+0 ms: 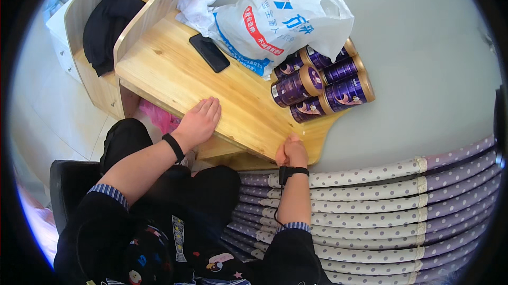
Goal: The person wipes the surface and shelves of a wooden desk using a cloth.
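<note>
My left hand [200, 122] lies flat, palm down, on the near edge of the light wooden desk [248, 110], fingers stretched out together. A black band circles that wrist. Farther right, my right hand [292, 151] rests by the desk's rounded corner with its fingers curled in; nothing shows in it. A dark band with a small black box sits on this wrist. Several purple cans with gold rims [323, 86] are grouped closely beyond my right hand, apart from it. Behind them stands a white plastic bag [280, 20] with blue and red print, partly covering the cans.
A black phone [209, 53] lies on the desk beside the bag. At the far left, black cloth [111, 31] hangs over a wooden shelf divider. Pink plastic [159, 116] shows under the desk. Polka-dotted padded rails [370, 200] run along the right.
</note>
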